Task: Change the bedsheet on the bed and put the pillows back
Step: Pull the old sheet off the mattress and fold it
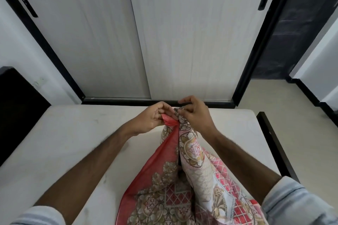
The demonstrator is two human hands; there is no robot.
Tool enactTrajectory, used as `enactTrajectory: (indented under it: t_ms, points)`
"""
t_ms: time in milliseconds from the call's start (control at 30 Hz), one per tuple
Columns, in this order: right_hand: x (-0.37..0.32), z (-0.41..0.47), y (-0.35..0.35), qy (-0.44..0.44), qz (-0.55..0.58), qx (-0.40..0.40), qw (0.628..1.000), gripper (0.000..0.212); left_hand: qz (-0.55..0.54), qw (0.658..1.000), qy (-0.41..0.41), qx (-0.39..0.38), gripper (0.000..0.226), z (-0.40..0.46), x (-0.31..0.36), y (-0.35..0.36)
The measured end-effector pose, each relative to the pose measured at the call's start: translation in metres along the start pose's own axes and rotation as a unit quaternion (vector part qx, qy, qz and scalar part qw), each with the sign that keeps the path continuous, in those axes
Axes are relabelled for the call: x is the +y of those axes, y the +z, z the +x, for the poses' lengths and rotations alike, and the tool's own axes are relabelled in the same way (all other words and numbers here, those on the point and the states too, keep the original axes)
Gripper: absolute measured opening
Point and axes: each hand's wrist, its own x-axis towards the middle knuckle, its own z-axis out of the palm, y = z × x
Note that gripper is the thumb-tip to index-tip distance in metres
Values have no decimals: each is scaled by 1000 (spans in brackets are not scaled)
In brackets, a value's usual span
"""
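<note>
Both hands [151, 118] at bedsheet [182, 179] edge

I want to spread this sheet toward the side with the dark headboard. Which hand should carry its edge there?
Probably the left hand: it already pinches the bedsheet edge and is nearer the headboard. The right hand grips the other fold.

Pale sliding wardrobe doors [137, 33] with black frame, beige floor [274, 97], perhaps dark headboard [16, 100] left

head view | worn on head | faces forward and down | close over bare mattress [73, 133]
</note>
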Motion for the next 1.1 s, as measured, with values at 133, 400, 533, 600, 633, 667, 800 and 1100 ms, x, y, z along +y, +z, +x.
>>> enactTrajectory:
  t_ms: [133,400,533,600,633,667,800,1100]
  points:
    - [3,-8,4,-7,-3,-23,1000,29,-13,999,3,42,42,3,-1,3]
    - [3,-25,17,-35,-11,9,999,32,57,996,19,72,34,9,1,16]
    - [7,-29,19,-31,6,25,999,34,126,989,26,76,39,11,0,17]
    - [8,-31,20,-31,-2,26,999,34,157,984,27,76,39,12,2,20]
    - [9,-32,20,-32,-7,26,999,34,170,982,30,77,39,11,3,22]
    - [9,-34,21,-32,-11,26,999,34,183,979,36,78,39,10,5,23]
    - [10,-38,21,-27,-9,23,999,34,227,968,65,83,38,8,6,30]
    - [8,-52,22,5,82,0,997,43,206,938,2,279,34,0,-13,34]
